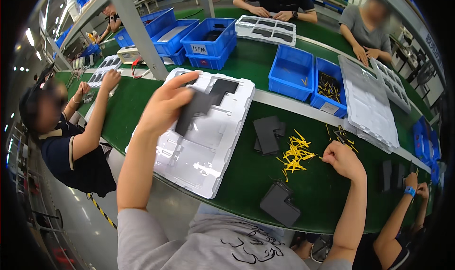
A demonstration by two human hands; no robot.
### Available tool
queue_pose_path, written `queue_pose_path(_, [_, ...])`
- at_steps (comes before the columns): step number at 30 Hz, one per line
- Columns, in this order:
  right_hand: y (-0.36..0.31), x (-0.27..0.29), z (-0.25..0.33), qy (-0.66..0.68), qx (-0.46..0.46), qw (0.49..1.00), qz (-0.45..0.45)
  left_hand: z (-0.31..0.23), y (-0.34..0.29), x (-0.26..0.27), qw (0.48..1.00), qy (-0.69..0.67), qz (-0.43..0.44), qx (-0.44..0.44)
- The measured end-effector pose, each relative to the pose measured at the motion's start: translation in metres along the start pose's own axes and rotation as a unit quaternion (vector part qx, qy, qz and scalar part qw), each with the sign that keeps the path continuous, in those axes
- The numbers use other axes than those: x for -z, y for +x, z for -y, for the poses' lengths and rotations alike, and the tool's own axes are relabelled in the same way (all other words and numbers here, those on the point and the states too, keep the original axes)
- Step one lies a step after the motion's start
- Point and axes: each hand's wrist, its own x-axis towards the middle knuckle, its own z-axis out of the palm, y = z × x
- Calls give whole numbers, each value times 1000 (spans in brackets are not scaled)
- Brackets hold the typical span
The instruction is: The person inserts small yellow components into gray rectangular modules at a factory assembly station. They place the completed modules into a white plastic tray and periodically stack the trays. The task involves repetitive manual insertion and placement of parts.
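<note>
My left hand (163,106), slightly blurred, is closed on a flat black L-shaped piece (195,111) above the white plastic tray (213,163). Another black piece (222,91) lies in a far compartment of that tray. My right hand (344,160) has its fingers pinched together just right of a pile of thin yellow strips (296,154). Whatever sits between those fingertips is too small to make out. Left of the pile rests a stack of black pieces (267,135); a second black stack (280,204) lies near the table's front edge.
Beyond my right hand, a blue bin (291,73) stands beside another blue bin holding dark and yellow scraps (329,87). Stacked clear trays (369,104) lie farther right. Blue bins (208,37) stand behind a metal post (137,30). Several people work around the green table (241,199).
</note>
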Motion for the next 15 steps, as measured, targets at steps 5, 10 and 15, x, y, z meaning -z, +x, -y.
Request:
queue_pose_path(5, [1,6,12,105,-38,993,-39,16,-64,93,885,397,-242,25])
queue_pose_path(10, [5,3,34,215,52,969,-108,37,-98,115,851,448,-272,33])
queue_pose_path(15, [3,0,38,238,47,969,-54,49,-89,85,749,593,-292,-51])
